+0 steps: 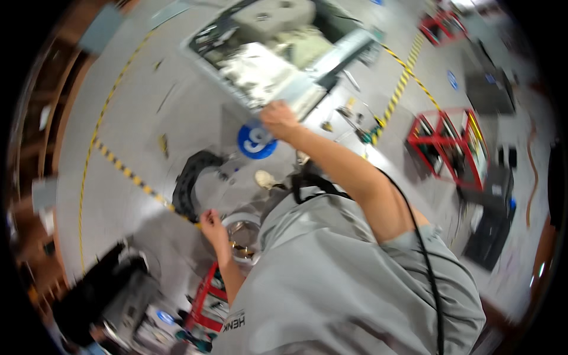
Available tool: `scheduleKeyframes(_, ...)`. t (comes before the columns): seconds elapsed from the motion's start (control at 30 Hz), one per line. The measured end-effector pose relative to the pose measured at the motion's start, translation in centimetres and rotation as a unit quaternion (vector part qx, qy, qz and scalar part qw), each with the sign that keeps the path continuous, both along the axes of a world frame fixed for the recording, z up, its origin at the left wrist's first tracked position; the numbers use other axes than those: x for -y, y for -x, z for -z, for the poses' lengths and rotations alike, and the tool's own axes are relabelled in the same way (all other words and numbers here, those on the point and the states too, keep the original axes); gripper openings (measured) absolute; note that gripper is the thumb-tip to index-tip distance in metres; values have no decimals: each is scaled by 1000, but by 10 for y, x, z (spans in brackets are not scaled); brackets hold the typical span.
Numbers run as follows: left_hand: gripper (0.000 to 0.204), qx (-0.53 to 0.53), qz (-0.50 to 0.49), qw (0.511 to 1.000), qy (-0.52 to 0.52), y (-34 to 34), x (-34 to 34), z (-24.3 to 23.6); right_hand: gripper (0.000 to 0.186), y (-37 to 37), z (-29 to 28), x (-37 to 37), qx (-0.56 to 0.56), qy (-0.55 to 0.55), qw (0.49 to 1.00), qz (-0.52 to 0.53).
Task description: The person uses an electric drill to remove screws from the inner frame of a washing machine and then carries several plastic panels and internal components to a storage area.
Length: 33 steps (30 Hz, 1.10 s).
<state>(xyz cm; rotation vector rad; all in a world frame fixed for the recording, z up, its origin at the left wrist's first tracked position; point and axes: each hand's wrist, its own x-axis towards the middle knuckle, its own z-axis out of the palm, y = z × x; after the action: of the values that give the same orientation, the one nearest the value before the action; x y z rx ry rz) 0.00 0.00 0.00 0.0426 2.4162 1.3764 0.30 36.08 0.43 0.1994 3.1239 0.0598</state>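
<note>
My right hand (279, 120) is at the near edge of a large grey open-topped housing (207, 68), its fingers curled. Whether it grips the edge or some small thing there, I cannot make out. Inside the housing lie a crumpled white mass (257, 71) and a beige block (275, 18). My left hand (210, 223) hangs low at the left of my body with its fingers bent together, and what they hold, if anything, does not show. Close to it, a round silver-grey ring (242, 234) lies on the floor. Motion blurs the picture somewhat.
A black curved part (192, 180) lies on the floor beside a blue round floor sign (257, 141). Red-framed racks (447, 145) stand at the right. Tools (355, 121) are scattered by the housing. Yellow-black tape (127, 173) marks the floor. A person in black (94, 296) is at lower left.
</note>
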Motion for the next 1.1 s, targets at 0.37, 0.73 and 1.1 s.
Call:
scheduleKeyframes(0.37, 26, -19, 183, 983, -23, 7, -79, 2, 21, -60, 4, -24, -93, -14, 987, 127)
scheduleKeyframes(0.73, 25, -19, 354, 935, -3, -57, -226, -39, 30, -159, -65, -28, -277, 193, 910, 240)
scheduleKeyframes(1.1, 17, 317, 574, 755, 18, -309, -442, -79, 20, -784, -127, -35, -510, 104, 390, 760)
